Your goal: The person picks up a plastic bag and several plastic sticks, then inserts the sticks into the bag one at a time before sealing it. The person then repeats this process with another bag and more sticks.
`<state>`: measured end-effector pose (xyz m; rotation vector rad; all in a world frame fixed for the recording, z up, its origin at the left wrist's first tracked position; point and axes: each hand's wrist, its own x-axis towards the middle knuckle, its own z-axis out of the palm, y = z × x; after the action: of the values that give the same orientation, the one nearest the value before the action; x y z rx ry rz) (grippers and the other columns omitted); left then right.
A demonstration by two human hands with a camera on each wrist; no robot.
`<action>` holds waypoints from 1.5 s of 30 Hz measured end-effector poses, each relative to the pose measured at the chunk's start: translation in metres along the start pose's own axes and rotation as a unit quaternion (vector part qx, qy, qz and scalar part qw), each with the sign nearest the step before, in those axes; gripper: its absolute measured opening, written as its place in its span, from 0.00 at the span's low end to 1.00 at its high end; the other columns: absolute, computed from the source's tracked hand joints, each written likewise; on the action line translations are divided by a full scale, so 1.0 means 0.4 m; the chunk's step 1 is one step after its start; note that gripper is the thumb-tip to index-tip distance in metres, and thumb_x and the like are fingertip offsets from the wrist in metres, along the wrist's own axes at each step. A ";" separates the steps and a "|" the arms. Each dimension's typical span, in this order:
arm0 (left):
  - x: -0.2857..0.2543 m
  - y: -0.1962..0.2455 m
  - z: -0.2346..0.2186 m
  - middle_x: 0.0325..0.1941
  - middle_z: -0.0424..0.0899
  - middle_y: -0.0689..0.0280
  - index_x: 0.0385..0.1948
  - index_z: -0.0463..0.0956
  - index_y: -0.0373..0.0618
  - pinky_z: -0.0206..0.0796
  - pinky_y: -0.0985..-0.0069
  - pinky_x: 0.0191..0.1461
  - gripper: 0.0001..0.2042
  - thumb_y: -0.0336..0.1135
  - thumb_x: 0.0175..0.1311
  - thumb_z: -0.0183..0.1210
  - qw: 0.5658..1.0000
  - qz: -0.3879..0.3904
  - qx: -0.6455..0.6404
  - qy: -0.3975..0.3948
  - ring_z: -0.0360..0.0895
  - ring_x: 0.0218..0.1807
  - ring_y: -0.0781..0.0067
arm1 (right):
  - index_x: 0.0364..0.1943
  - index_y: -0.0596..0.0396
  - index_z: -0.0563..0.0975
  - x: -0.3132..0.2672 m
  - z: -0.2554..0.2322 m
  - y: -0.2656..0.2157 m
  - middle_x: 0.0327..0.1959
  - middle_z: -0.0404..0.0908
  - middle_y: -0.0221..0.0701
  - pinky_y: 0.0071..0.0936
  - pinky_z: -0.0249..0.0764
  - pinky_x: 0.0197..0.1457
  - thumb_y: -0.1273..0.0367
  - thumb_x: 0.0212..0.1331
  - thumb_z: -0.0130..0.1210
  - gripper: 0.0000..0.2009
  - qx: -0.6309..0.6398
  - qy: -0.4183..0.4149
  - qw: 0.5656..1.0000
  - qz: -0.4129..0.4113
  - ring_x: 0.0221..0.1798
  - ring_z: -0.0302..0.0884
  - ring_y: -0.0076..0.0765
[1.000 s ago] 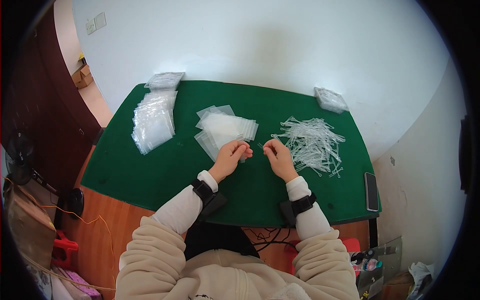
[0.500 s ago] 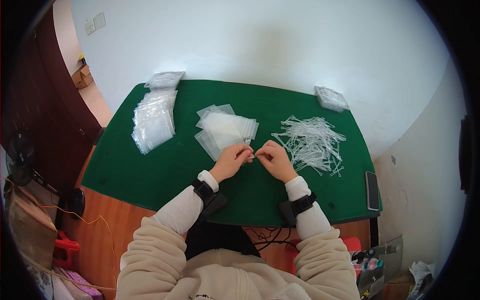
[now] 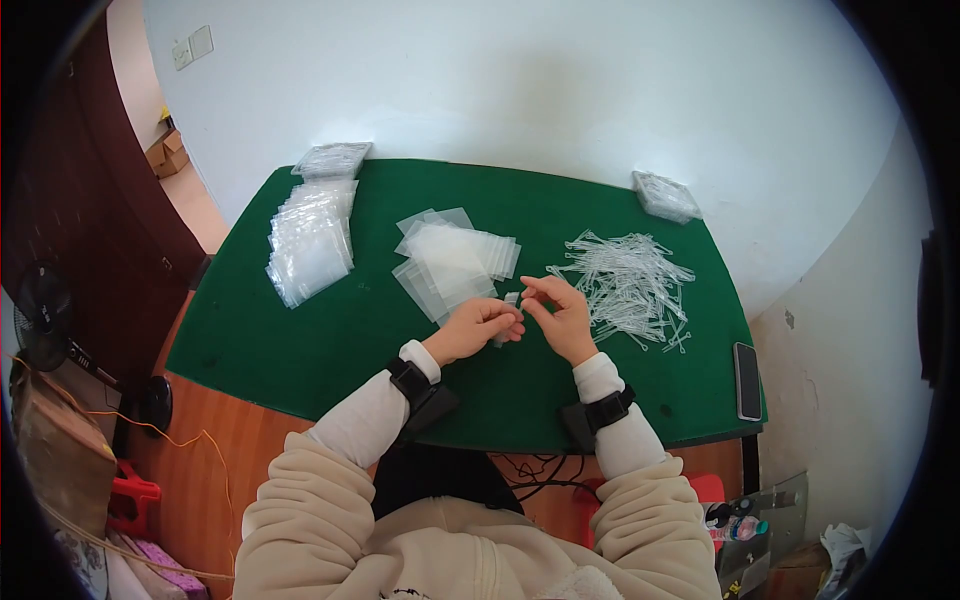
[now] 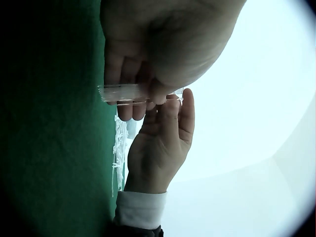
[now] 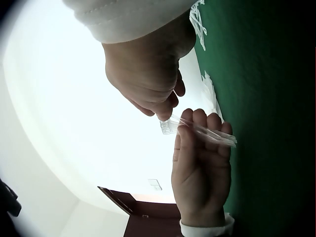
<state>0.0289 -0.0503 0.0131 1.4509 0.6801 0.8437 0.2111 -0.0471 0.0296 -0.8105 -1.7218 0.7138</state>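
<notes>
Slim clear plastic pieces with looped ends [image 5: 212,136] lie bundled across the left hand [image 5: 202,168], held under its thumb in the right wrist view. The right hand [image 5: 143,74] has its fingertips at the looped end of that bundle. In the head view the left hand [image 3: 465,330] and right hand [image 3: 562,320] are close together over the green table, near its middle. A loose pile of similar looped pieces [image 3: 625,285] lies right of the right hand. Flat clear bags [image 3: 455,260] overlap beyond the left hand.
At the left of the green table [image 3: 340,370] lies a fanned row of filled clear bags [image 3: 310,245], with a stack [image 3: 333,160] behind it. Another stack [image 3: 667,197] sits at the back right. A phone [image 3: 746,381] lies by the right edge.
The left hand has moved slightly toward the body and right, its bundle now more visible. The right hand first came in to meet the left, and its fingers have since risen slightly.
</notes>
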 end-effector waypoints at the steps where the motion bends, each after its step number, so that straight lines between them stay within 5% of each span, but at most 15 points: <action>1: -0.002 0.004 0.000 0.35 0.80 0.63 0.41 0.73 0.35 0.68 0.80 0.41 0.11 0.31 0.65 0.46 1.000 0.006 0.004 -0.010 0.77 0.37 0.76 | 0.39 0.58 0.76 -0.001 0.002 -0.001 0.31 0.76 0.27 0.18 0.72 0.40 0.80 0.46 0.58 0.13 -0.009 -0.005 1.000 -0.003 0.35 0.74 0.22; 9: -0.015 0.043 0.009 0.36 0.80 0.64 0.41 0.73 0.36 0.68 0.80 0.42 0.10 0.31 0.66 0.45 0.997 -0.013 -0.031 -0.073 0.77 0.40 0.75 | 0.36 0.60 0.77 -0.006 0.000 -0.008 0.31 0.78 0.29 0.19 0.72 0.41 0.80 0.45 0.58 0.11 0.126 0.006 0.990 0.061 0.36 0.76 0.23; 16: -0.020 0.052 0.018 0.36 0.79 0.64 0.39 0.73 0.37 0.68 0.79 0.43 0.10 0.32 0.66 0.45 0.991 -0.030 -0.098 -0.083 0.77 0.40 0.75 | 0.33 0.61 0.77 -0.004 0.000 -0.011 0.32 0.78 0.30 0.18 0.72 0.40 0.80 0.45 0.58 0.09 0.139 -0.006 0.989 0.040 0.34 0.76 0.22; 23: -0.007 0.019 0.018 0.31 0.79 0.64 0.35 0.74 0.36 0.66 0.78 0.41 0.08 0.31 0.63 0.48 0.970 0.128 0.201 0.038 0.75 0.34 0.75 | 0.32 0.63 0.77 -0.009 0.005 0.005 0.29 0.74 0.29 0.18 0.72 0.35 0.80 0.48 0.57 0.06 0.139 -0.021 0.987 0.076 0.29 0.75 0.23; 27: -0.002 0.004 0.010 0.29 0.79 0.64 0.33 0.74 0.37 0.65 0.78 0.40 0.07 0.30 0.62 0.49 0.957 0.110 0.266 0.045 0.75 0.33 0.74 | 0.29 0.64 0.77 -0.013 0.008 0.011 0.27 0.74 0.29 0.18 0.73 0.33 0.79 0.47 0.58 0.05 0.164 -0.045 0.982 0.088 0.28 0.77 0.25; 45: 0.002 0.009 -0.006 0.27 0.78 0.66 0.36 0.76 0.39 0.62 0.80 0.36 0.10 0.35 0.62 0.50 0.973 0.071 0.221 0.010 0.70 0.30 0.80 | 0.24 0.64 0.77 -0.016 0.026 0.026 0.25 0.75 0.29 0.18 0.73 0.32 0.77 0.44 0.61 0.05 0.095 -0.029 0.987 0.123 0.27 0.77 0.24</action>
<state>0.0273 -0.0484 0.0166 1.9117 0.8221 0.8501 0.2044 -0.0470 0.0152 -0.8832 -1.5918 1.0612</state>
